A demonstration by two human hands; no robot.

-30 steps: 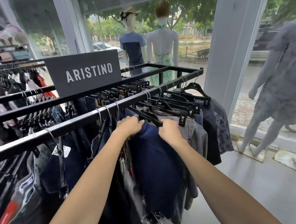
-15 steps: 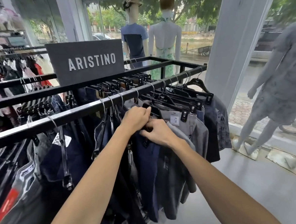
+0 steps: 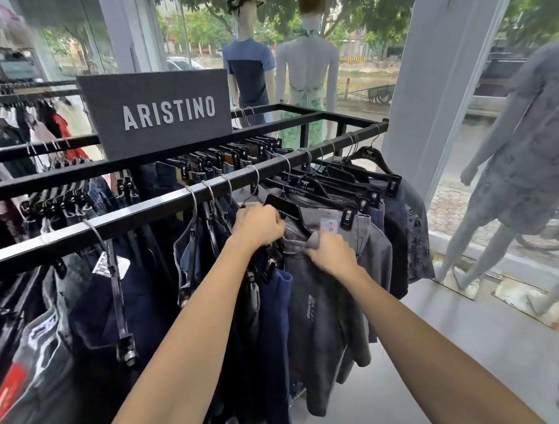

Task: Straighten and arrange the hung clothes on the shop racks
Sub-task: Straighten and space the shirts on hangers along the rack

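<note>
Head view looks down two bare forearms to the front rail [image 3: 159, 213] crossing the middle of the frame, and we're mid-adjustment on one garment; the left hand [image 3: 258, 225] is closed in a fist at the top of a black clip hanger [image 3: 284, 208] just under the rail, centre of frame; the right hand [image 3: 332, 252] sits just right and lower, fingers pinched on the bunched waistband of the grey shorts [image 3: 324, 308] that hang from that hanger; to their left a navy pair [image 3: 273, 328] hangs touching them, edge-on; to the right, more grey and dark shorts fan out neatly toward the rail's end, upper right of centre; the brand sign [image 3: 162, 112] stands on the rack top, upper left of centre, with mannequins [image 3: 250, 68] behind at the glass.

Step in hand, as I read it: squaring the grey shorts on their hanger; the waistband looks rucked under the right hand, so the next move likely calls for tugging the cloth flat while the left steadies the hanger, then spacing it evenly with its neighbours; further left, lower left of frame, a hanger [image 3: 119, 309] dangles low and wants attention later.
</note>
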